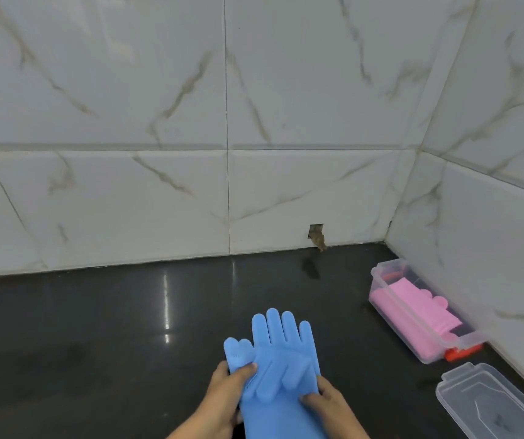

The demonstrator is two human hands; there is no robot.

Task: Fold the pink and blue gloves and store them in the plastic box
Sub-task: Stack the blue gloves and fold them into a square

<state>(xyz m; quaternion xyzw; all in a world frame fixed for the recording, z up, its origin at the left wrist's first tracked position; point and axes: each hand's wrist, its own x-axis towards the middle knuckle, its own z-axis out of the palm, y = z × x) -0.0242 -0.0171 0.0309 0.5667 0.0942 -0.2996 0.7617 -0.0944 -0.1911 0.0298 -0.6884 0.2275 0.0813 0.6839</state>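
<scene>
A dark, glossy counter runs back to a wall of white marbled tiles and meets a second tiled wall at the far right corner.

At the near edge of the counter, about the middle, the left hand grips the left side of the blue gloves. Its thumb is pressed on top beside the glove's thumb, and its fingers are curled round beneath. The blue gloves lie between the two hands. One set of fingers stretches away towards the back wall, past both hands. A second set lies over the palm, pointing back towards the person. The cuff runs off the bottom of the view between the wrists. The right hand pinches the right edge of the same gloves, thumb on top, just below the folded-back fingers.

Further right, at the foot of the back wall, a small broken hole shows in a tile.

The plastic box stands open along the right wall, well apart from the hands, with an orange clasp at its near end. The pink gloves lie folded inside it. The clear lid lies on the counter at the near right corner, just beside the box.
</scene>
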